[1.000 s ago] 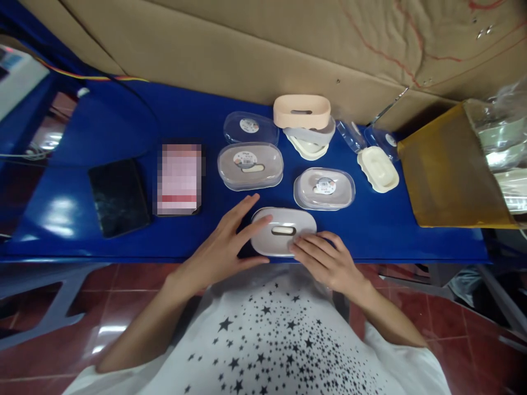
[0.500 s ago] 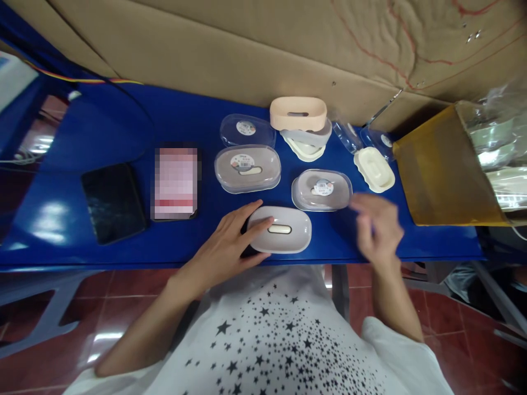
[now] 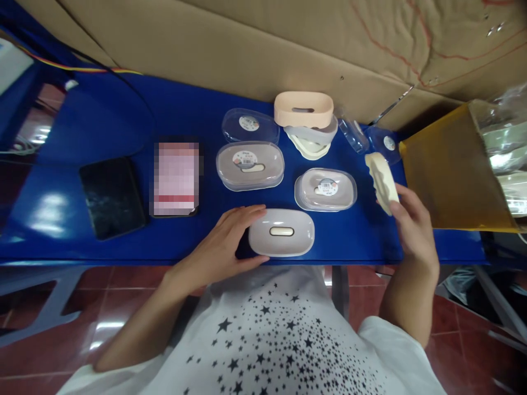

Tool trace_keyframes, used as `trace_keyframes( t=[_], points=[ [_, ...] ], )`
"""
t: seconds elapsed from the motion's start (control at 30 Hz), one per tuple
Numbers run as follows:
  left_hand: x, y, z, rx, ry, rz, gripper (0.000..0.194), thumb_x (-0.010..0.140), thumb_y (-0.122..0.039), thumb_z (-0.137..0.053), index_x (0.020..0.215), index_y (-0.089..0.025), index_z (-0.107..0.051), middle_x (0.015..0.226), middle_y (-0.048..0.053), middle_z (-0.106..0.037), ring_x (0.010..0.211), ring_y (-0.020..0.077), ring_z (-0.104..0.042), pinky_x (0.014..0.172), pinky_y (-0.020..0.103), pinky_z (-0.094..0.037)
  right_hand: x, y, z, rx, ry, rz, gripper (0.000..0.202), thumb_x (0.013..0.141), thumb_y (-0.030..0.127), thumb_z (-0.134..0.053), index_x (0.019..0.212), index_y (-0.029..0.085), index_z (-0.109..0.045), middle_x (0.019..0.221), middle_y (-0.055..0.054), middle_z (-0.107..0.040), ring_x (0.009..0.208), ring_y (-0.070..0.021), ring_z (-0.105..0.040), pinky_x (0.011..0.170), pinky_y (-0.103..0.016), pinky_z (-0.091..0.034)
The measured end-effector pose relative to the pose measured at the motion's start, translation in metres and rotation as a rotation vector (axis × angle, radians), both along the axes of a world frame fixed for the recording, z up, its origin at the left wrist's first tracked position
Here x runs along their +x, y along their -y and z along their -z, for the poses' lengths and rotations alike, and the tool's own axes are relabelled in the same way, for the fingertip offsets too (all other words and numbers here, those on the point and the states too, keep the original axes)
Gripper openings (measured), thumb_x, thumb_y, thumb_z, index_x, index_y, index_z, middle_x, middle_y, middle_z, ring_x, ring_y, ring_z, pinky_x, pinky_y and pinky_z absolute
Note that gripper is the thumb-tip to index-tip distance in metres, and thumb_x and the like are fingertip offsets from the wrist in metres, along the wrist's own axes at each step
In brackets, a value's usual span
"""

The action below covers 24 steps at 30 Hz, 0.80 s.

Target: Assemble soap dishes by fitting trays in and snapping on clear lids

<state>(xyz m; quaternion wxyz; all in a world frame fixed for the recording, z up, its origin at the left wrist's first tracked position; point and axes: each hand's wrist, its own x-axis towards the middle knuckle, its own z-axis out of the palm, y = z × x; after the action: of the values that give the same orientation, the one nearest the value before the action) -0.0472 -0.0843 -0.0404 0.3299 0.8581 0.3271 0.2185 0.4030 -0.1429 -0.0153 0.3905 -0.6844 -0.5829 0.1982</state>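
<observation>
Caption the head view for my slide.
Left hand at a grey dish, right hand gripping a tilted cream tray, at the blue table.

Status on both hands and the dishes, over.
Right hand: gripping cream dish, tilted. Left hand: at grey dish. Lidded dish between them.

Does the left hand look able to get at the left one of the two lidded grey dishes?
Probably yes: only blue tabletop separates the left hand from that lidded dish, with nothing stacked on it. The hand would likely have to release the open grey dish.
</observation>
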Motion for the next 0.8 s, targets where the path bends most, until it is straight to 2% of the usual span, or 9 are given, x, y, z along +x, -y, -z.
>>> trace_keyframes(
  t=[0.07, 0.2, 0.3, 0.4, 0.47, 0.53, 0.67, 0.73, 0.8],
  points=[
    [-0.001, 0.000, 0.000, -0.035, -0.010, -0.018, 0.093, 0.095, -0.045, -0.086, 0.170, -0.033, -0.033, 0.169, 0.014, -0.053, 0.153, 0.0377, -0.053, 0.128, 0.061, -0.047, -0.035, 0.020, -0.009, 0.106, -0.031, -0.083, 0.052, 0.104, 0.051, -0.068, 0.155, 0.038, -0.064, 0.147, -0.009, -0.072, 0.129, -0.0357, -0.074, 0.109, -0.060, -0.062],
    [-0.003, 0.000, 0.002, -0.047, 0.000, -0.034, 0.095, 0.095, -0.049, -0.086, 0.172, -0.034, -0.032, 0.169, 0.014, -0.053, 0.154, 0.0385, -0.053, 0.129, 0.061, -0.046, -0.096, 0.031, -0.020, 0.202, 0.213, -0.380, 0.069, 0.098, 0.041, -0.080, 0.163, 0.038, -0.057, 0.154, -0.008, -0.067, 0.147, -0.0396, -0.061, 0.124, -0.069, -0.051],
    [-0.004, 0.000, 0.005, -0.052, 0.007, -0.030, 0.098, 0.094, -0.055, -0.085, 0.172, -0.033, -0.030, 0.169, 0.015, -0.053, 0.154, 0.0399, -0.053, 0.128, 0.062, -0.047, -0.118, 0.024, -0.017, 0.268, 0.305, -0.500, 0.076, 0.100, 0.033, -0.079, 0.169, 0.035, -0.049, 0.150, -0.010, -0.069, 0.148, -0.0385, -0.061, 0.124, -0.068, -0.052],
    [-0.004, 0.000, 0.006, -0.050, 0.002, -0.023, 0.100, 0.094, -0.058, -0.085, 0.172, -0.032, -0.030, 0.169, 0.015, -0.052, 0.154, 0.0404, -0.052, 0.127, 0.062, -0.047, -0.118, 0.020, -0.008, 0.272, 0.382, -0.586, 0.079, 0.099, 0.036, -0.081, 0.171, 0.034, -0.046, 0.149, -0.011, -0.069, 0.153, -0.0406, -0.055, 0.123, -0.069, -0.053],
    [-0.004, 0.000, 0.005, -0.045, -0.014, -0.011, 0.095, 0.096, -0.055, -0.084, 0.172, -0.033, -0.031, 0.169, 0.015, -0.052, 0.154, 0.0394, -0.052, 0.128, 0.062, -0.046, -0.108, 0.021, -0.002, 0.340, 0.463, -0.486, 0.078, 0.096, 0.034, -0.083, 0.167, 0.037, -0.051, 0.147, -0.009, -0.070, 0.151, -0.0419, -0.057, 0.124, -0.072, -0.051],
    [-0.005, 0.001, 0.003, -0.049, -0.033, 0.004, 0.090, 0.099, -0.052, -0.081, 0.171, -0.033, -0.032, 0.170, 0.014, -0.050, 0.155, 0.0378, -0.051, 0.129, 0.061, -0.046, -0.091, 0.024, 0.003, 0.428, 0.518, -0.279, 0.071, 0.095, 0.030, -0.083, 0.161, 0.037, -0.058, 0.143, -0.008, -0.071, 0.144, -0.0414, -0.063, 0.126, -0.076, -0.047],
    [-0.007, 0.001, 0.001, -0.043, -0.039, 0.022, 0.084, 0.100, -0.047, -0.081, 0.170, -0.033, -0.035, 0.170, 0.014, -0.048, 0.155, 0.0355, -0.050, 0.130, 0.059, -0.046, -0.049, 0.027, 0.016, 0.430, 0.526, 0.097, 0.047, 0.100, 0.032, -0.077, 0.146, 0.024, -0.070, 0.133, -0.014, -0.075, 0.132, -0.0375, -0.070, 0.125, -0.073, -0.046],
    [-0.007, 0.001, 0.000, -0.036, -0.036, 0.019, 0.082, 0.100, -0.046, -0.080, 0.169, -0.032, -0.037, 0.168, 0.014, -0.049, 0.154, 0.0353, -0.051, 0.130, 0.059, -0.046, -0.028, 0.026, 0.023, 0.357, 0.510, 0.168, 0.036, 0.102, 0.037, -0.076, 0.134, 0.021, -0.075, 0.125, -0.015, -0.077, 0.127, -0.0363, -0.071, 0.122, -0.069, -0.050],
    [-0.006, 0.000, 0.000, -0.033, -0.039, 0.018, 0.080, 0.100, -0.046, -0.080, 0.168, -0.032, -0.039, 0.168, 0.014, -0.050, 0.153, 0.0354, -0.051, 0.129, 0.059, -0.046, -0.010, 0.021, 0.027, 0.225, 0.518, 0.139, 0.032, 0.104, 0.043, -0.074, 0.125, 0.021, -0.076, 0.125, -0.015, -0.077, 0.127, -0.0363, -0.071, 0.121, -0.068, -0.050]
  ],
)
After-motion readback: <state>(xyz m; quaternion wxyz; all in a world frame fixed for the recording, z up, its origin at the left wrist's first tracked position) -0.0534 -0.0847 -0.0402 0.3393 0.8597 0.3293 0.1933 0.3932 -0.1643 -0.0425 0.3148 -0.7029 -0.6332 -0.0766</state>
